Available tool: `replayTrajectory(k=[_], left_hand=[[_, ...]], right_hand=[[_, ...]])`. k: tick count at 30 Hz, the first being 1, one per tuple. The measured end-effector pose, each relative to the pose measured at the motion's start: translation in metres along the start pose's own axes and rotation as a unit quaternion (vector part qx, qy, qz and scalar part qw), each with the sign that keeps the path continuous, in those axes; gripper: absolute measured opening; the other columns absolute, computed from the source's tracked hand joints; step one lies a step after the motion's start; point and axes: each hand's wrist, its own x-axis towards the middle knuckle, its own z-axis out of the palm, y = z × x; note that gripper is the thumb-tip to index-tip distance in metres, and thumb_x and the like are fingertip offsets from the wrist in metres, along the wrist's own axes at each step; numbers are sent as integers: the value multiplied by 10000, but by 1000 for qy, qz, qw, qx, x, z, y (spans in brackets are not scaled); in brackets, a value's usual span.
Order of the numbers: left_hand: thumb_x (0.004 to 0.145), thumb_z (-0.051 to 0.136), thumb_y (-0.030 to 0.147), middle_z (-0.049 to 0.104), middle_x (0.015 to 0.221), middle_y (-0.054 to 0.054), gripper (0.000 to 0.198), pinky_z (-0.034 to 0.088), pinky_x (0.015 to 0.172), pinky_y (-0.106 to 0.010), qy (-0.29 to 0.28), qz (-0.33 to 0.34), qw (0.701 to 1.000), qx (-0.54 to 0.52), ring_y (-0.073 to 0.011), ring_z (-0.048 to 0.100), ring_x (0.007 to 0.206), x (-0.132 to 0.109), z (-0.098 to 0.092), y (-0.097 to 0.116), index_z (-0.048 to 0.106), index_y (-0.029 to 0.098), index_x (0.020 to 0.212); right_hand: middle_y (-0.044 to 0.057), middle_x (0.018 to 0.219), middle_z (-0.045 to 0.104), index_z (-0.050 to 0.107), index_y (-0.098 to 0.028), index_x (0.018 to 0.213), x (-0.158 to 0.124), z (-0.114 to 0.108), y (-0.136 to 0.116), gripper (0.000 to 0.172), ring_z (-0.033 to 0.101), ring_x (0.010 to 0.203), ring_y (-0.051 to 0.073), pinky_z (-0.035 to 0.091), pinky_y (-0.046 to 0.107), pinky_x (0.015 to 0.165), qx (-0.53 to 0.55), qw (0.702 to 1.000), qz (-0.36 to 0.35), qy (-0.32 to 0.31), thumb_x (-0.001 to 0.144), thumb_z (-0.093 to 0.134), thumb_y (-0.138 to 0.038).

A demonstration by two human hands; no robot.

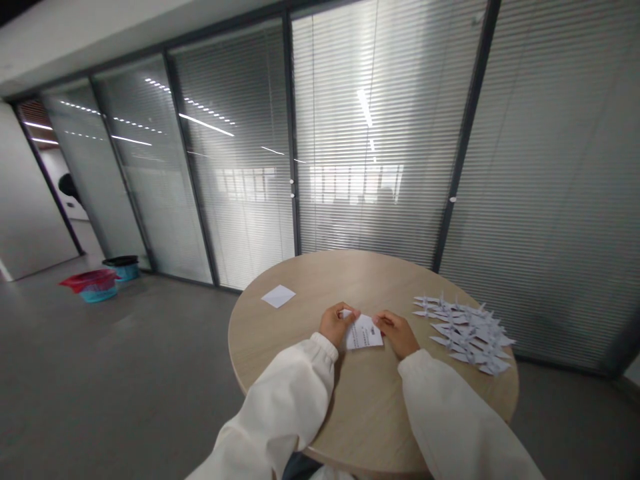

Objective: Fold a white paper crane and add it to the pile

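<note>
around the middle of a round wooden table point(370, 407) there's a small printed sheet point(364, 335), held up between both hands. left hand point(336, 325) has its top left corner pinched between thumb and curled fingers, right hand point(397, 332) has thumb and fingers closed on the upper right edge. print faces up toward the wearer, way too small to read. its lower edge runs roughly side to side and points back at the wearer's body. long axis? honestly can't tell, it looks nearly as wide as tall and fingers cover the upper corners.

room-wise: bare wood runs from the hands out to the far rim, and there's a strip of it between the right hand and a cluster of folded paper pieces point(470, 332), which sit near the right rim with lots of pointy tips. over on the left, well apart from the left hand, a blank white sheet point(279, 296) lies flat, corner-on like a diamond, near the left rim. white sleeves point(293, 383) cross the near edge. past the far rim stands a glass partition with blinds point(370, 133).
</note>
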Motion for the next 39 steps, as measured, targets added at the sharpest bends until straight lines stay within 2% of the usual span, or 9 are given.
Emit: replayTrajectory(k=[5, 8, 11, 17, 22, 25, 30, 34, 39], left_hand=[[590, 579, 458, 582, 539, -27, 383, 391, 465, -205, -37, -10, 999, -18, -106, 511, 486, 1, -1, -2, 618, 90, 693], [578, 594, 455, 607, 585, -51, 384, 431, 514, -232, -58, -25, 997, -50, -128, 542, 532, 1, -1, -1, 627, 84, 670], [561, 609, 456, 605, 567, -52, 384, 438, 509, -235, -57, -31, 996, -62, -129, 541, 523, -1, 0, 2, 630, 80, 641], [531, 626, 466, 601, 553, -46, 400, 433, 496, -228, -86, -63, 992, -60, -119, 530, 496, -2, 0, 6, 632, 81, 638], [515, 642, 455, 608, 594, -50, 418, 422, 499, -225, -115, -71, 990, -35, -127, 538, 532, -2, 1, 2, 625, 85, 706], [530, 627, 462, 593, 562, -41, 402, 405, 481, -216, -139, -65, 988, -18, -121, 526, 516, -3, 1, 0, 612, 82, 661], [479, 656, 454, 588, 541, -43, 405, 393, 468, -221, -158, -98, 983, -5, -129, 528, 502, -5, 1, 1, 604, 78, 621], [473, 662, 457, 612, 590, -64, 449, 401, 486, -230, -152, -101, 983, -15, -147, 552, 539, -4, -1, 2, 626, 76, 707], [485, 665, 443, 635, 678, -84, 490, 411, 526, -232, -174, -85, 981, -27, -153, 566, 584, -2, -2, -2, 631, 76, 807]], right_hand=[[38, 694, 608, 562, -165, 762, 1, -4, 5, 355, 546, 658, 171, 413, 243, 577, -34, 997, 1, 75, 729, 430, -493], [37, 685, 601, 569, -167, 748, 0, -6, 3, 360, 537, 649, 165, 406, 235, 572, -67, 993, -7, 96, 734, 419, -495], [24, 665, 591, 571, -175, 730, 0, -7, 2, 330, 530, 631, 152, 399, 224, 560, -100, 989, -13, 105, 748, 411, -463], [2, 643, 575, 558, -188, 733, 1, -7, 3, 262, 525, 609, 139, 393, 209, 541, -110, 988, -22, 106, 761, 414, -405], [5, 655, 571, 558, -187, 774, -2, -5, -6, 276, 523, 608, 135, 402, 206, 535, -82, 991, -45, 94, 767, 404, -416], [19, 701, 586, 570, -182, 827, -3, -3, -10, 277, 532, 624, 139, 411, 205, 521, -49, 995, -42, 75, 759, 423, -407], [22, 710, 595, 569, -179, 876, -4, -4, -10, 269, 538, 594, 136, 422, 211, 504, -18, 997, -35, 59, 724, 478, -381], [13, 679, 594, 579, -180, 799, -4, -3, -11, 238, 536, 591, 135, 423, 211, 504, -38, 997, -39, 63, 724, 476, -380], [-2, 674, 595, 583, -186, 778, -4, -1, -12, 229, 534, 578, 127, 415, 208, 508, -49, 998, -46, 21, 740, 458, -374]])
